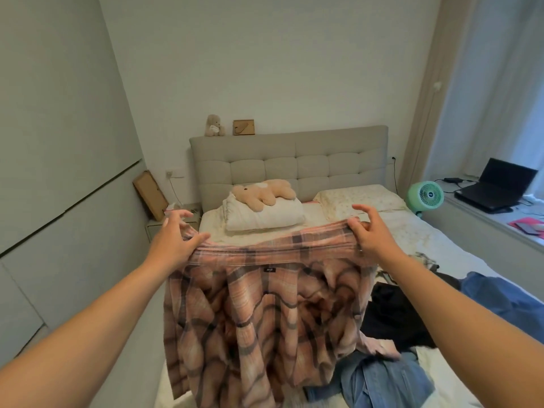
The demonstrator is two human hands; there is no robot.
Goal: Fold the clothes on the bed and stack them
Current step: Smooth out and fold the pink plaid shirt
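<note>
Left hand: the left hand (176, 240) pinches one end of the top edge of a pink-and-grey plaid flannel shirt (253, 313), thumb and fingers curled onto the cloth.
Right hand: the right hand (372, 234) grips the other end of that edge, lower fingers bunched round the fabric, forefinger and thumb sticking up free.
Plaid shirt: held up in the air between both hands above the near part of the white-sheeted bed (426, 240), top edge stretched taut, body hanging down in folds; a small dark label shows just under the edge.
Other clothes: to the right on the bed lie a black garment (391, 313), blue denim jeans (379, 381) and a blue cloth (500, 293), all unfolded and heaped.
Head of bed: a beige plush bear (263, 193) lies on a folded white quilt (262, 214) before the grey padded headboard (294, 160).
Right side: a small green fan (425, 195) and an open black laptop (497, 187) stand on the window ledge.
</note>
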